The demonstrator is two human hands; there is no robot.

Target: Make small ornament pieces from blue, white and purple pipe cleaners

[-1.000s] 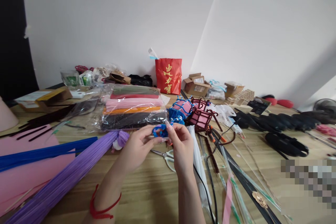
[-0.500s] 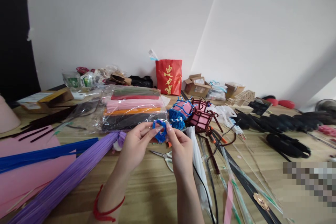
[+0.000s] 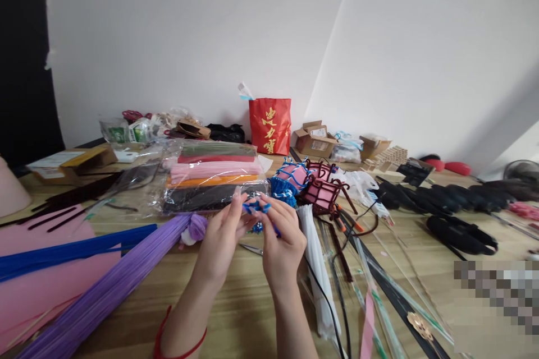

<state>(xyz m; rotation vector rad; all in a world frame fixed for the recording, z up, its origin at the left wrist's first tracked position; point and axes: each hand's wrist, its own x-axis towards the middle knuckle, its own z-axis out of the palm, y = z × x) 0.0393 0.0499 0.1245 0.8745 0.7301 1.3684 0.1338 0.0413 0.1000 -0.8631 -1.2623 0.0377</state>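
Observation:
A small blue ring of bent pipe cleaner (image 3: 256, 207) is pinched between my two hands in the middle of the head view, tilted so that it shows nearly edge-on. My left hand (image 3: 219, 241) grips its left side with thumb and fingers. On the other side my right hand (image 3: 284, 235) holds it, fingers curled, a bit of blue stem showing below them. Fingers cover much of the ring. Scissors (image 3: 251, 248) lie on the table below, mostly hidden by my right hand. Just beyond are a blue coiled piece (image 3: 283, 192) and a pink lantern-like shape with blue-and-white edging (image 3: 292, 173).
Bagged pipe cleaners in several colours (image 3: 214, 171) lie behind my hands. A purple bundle (image 3: 122, 286) is at left, a white bundle (image 3: 318, 275) at right. Dark red framed pink shapes (image 3: 320, 193) stand beyond. A red bag (image 3: 270, 126) stands at the back.
The ring has tipped from facing me to nearly edge-on and risen slightly. My fingers have shifted around it, and my right hand now covers more of the scissors.

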